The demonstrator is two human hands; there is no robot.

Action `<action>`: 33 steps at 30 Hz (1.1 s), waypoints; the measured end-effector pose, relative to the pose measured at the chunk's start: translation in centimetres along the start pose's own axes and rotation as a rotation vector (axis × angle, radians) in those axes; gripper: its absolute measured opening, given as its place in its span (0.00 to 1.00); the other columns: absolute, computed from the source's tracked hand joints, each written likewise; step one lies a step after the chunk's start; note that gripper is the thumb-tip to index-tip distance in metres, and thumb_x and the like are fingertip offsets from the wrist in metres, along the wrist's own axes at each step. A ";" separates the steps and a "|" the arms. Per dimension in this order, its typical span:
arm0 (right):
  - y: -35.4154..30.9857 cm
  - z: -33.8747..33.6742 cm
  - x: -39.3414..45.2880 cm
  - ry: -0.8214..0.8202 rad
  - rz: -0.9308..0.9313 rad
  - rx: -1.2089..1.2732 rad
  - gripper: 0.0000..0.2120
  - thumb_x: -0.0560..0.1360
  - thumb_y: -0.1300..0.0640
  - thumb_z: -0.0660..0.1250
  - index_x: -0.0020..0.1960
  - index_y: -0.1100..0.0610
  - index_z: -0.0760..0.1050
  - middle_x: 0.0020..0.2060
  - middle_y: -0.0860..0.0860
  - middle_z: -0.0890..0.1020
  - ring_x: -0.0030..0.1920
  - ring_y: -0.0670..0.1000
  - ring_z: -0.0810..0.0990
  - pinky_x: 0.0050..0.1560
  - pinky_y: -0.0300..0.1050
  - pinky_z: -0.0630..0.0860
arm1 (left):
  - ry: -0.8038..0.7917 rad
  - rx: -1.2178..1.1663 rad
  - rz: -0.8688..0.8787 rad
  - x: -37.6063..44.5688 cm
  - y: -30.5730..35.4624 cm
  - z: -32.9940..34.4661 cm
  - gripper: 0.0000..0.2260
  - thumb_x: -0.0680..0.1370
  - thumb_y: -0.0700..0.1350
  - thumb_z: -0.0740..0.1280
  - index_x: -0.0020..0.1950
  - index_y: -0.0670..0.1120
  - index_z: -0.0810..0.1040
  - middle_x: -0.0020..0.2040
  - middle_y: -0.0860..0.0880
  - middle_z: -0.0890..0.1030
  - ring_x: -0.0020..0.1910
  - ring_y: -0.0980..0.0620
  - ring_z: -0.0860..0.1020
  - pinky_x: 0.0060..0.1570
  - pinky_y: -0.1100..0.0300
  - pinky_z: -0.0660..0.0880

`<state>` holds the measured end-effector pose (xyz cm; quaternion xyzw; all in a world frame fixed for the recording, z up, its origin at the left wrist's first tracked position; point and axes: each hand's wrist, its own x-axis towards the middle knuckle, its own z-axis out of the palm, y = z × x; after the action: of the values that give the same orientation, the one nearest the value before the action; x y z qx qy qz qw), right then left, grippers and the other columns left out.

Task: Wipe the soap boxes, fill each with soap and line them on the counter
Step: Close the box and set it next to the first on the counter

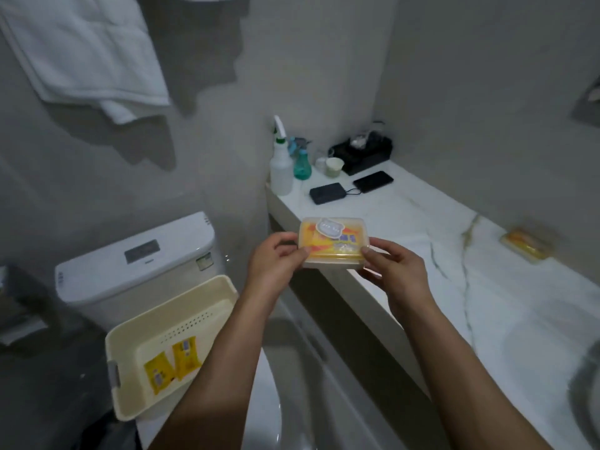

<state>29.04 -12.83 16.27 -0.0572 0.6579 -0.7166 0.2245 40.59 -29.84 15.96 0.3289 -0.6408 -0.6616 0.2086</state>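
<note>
Here, in the head view, both hands hold one clear soap box in the air over the near edge of the marble counter. The left hand grips the box's left end, thumb on top and fingers curled beneath; the right hand grips the right end the same way, its thumb pressed on the lid's near corner. Between the two thumbs, a yellow and orange wrapped soap shows through the closed lid, and a pale sticker sits on the lid just beyond the fingertips.

Well to the right of the right hand's fingers, a second soap box with yellow soap inside lies on the counter. Beyond the fingers, at the counter's far end, stand a white spray bottle and a teal spray bottle, with a dark power bank and a phone joined by a cable.

Below and left of the left hand, a cream basket rests on the toilet, holding two yellow soap packets side by side. A white towel hangs on the wall, far up and left.
</note>
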 end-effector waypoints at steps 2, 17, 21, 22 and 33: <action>-1.4 -3.1 0.3 0.037 -0.016 0.007 0.14 0.75 0.64 0.73 0.60 0.63 0.80 0.48 0.60 0.86 0.46 0.56 0.86 0.48 0.50 0.83 | -0.016 -0.006 0.006 0.1 0.8 3.4 0.13 0.74 0.38 0.75 0.58 0.39 0.80 0.47 0.41 0.86 0.40 0.52 0.84 0.46 0.58 0.82; -5.1 -24.1 2.3 0.382 -0.033 0.069 0.11 0.75 0.64 0.73 0.55 0.68 0.80 0.51 0.63 0.84 0.52 0.62 0.84 0.54 0.53 0.82 | -0.293 0.084 0.045 -0.4 2.9 26.9 0.14 0.73 0.43 0.74 0.58 0.45 0.84 0.51 0.50 0.85 0.52 0.51 0.83 0.59 0.50 0.79; -5.1 -27.6 3.1 0.524 -0.013 0.088 0.13 0.74 0.64 0.73 0.58 0.69 0.80 0.52 0.62 0.84 0.53 0.61 0.84 0.58 0.56 0.81 | -0.390 0.098 0.053 0.8 2.7 31.9 0.10 0.73 0.41 0.75 0.54 0.45 0.85 0.47 0.49 0.86 0.48 0.51 0.84 0.55 0.52 0.80; -5.1 -28.4 3.4 0.565 -0.002 0.096 0.14 0.74 0.64 0.73 0.58 0.69 0.80 0.52 0.62 0.84 0.53 0.61 0.84 0.58 0.57 0.81 | -0.421 0.103 0.065 1.2 2.6 33.2 0.09 0.73 0.41 0.75 0.52 0.46 0.86 0.45 0.50 0.86 0.46 0.52 0.84 0.53 0.53 0.80; -3.9 -34.7 9.1 0.939 0.109 0.097 0.02 0.75 0.61 0.73 0.46 0.57 0.84 0.42 0.54 0.83 0.44 0.52 0.80 0.44 0.49 0.82 | -0.737 0.250 0.138 8.1 0.1 46.1 0.12 0.73 0.47 0.76 0.55 0.48 0.85 0.46 0.55 0.85 0.48 0.53 0.83 0.56 0.48 0.80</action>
<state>6.84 15.53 13.67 0.3181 0.6561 -0.6819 -0.0576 2.56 -2.76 12.97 0.0484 -0.7690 -0.6366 -0.0332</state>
